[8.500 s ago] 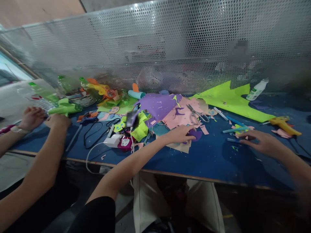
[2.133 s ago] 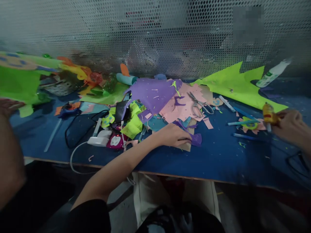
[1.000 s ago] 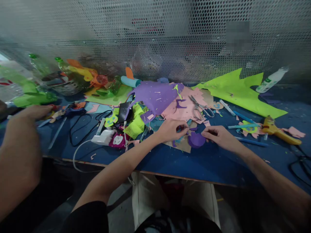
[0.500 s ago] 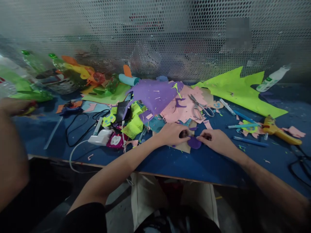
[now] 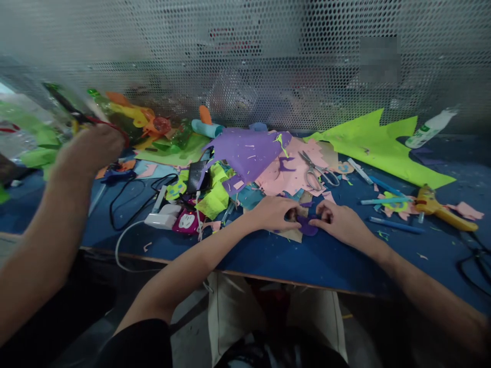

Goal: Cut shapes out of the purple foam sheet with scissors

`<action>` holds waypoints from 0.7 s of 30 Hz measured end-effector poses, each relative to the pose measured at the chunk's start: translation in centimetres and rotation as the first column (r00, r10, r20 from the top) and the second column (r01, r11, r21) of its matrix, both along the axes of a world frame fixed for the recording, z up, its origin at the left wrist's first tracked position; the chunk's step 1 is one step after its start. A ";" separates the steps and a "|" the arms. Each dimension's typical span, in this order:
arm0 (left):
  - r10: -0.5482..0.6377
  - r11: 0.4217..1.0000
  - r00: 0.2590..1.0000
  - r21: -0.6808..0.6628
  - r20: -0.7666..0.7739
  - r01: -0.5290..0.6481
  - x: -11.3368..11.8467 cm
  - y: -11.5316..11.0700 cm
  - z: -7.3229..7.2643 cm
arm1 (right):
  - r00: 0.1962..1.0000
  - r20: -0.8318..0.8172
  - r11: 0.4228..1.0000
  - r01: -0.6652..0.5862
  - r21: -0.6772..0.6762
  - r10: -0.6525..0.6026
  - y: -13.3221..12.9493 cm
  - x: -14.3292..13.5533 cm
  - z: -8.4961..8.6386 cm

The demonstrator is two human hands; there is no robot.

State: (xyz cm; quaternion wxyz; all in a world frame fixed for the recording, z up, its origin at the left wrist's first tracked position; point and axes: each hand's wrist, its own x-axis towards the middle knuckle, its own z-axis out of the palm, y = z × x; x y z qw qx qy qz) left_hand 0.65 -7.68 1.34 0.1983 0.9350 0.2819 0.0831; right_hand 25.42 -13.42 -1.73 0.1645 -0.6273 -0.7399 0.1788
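Observation:
Between my two hands is a small purple piece (image 5: 309, 228), low over the front part of the blue table. My left hand (image 5: 276, 213) has its fingers closed on the piece's left side. The fingertips of my right hand (image 5: 337, 221) pinch its right edge. Beneath them lies a brown cardboard scrap (image 5: 293, 235). Just behind are pink sheets (image 5: 274, 176), a large purple sheet (image 5: 245, 153) and grey-handled scissors (image 5: 317, 171).
Another person's hand (image 5: 90, 151) with scissors reaches in at the left, near green bottles. A yellow glue gun (image 5: 441, 208), blue pens (image 5: 397, 225), a lime sheet (image 5: 378, 143) and a white bottle (image 5: 431, 128) lie right. A white charger (image 5: 163, 217) with cable sits left.
The other person's hand has risen and moved right, now with scissors showing. The view has shifted slightly. My hands stay on the purple piece, which has tilted or turned a little.

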 end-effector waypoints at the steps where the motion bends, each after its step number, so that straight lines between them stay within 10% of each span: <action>1: 0.008 1.000 1.000 0.012 -0.008 -0.007 0.0 0.0 0.0 | 1.000 0.013 1.000 -0.015 -0.006 0.015 0.0 0.0 0.1; 11: -0.009 1.000 0.999 0.016 0.053 0.008 0.2 -0.5 -0.1 | 0.987 0.084 0.991 -0.134 -0.013 0.134 -0.5 -0.1 1.2; 21: 0.128 0.967 0.969 -0.244 0.212 -0.075 0.5 -0.8 0.4 | 0.934 -0.355 0.996 -0.065 -0.053 0.041 -0.2 0.3 1.4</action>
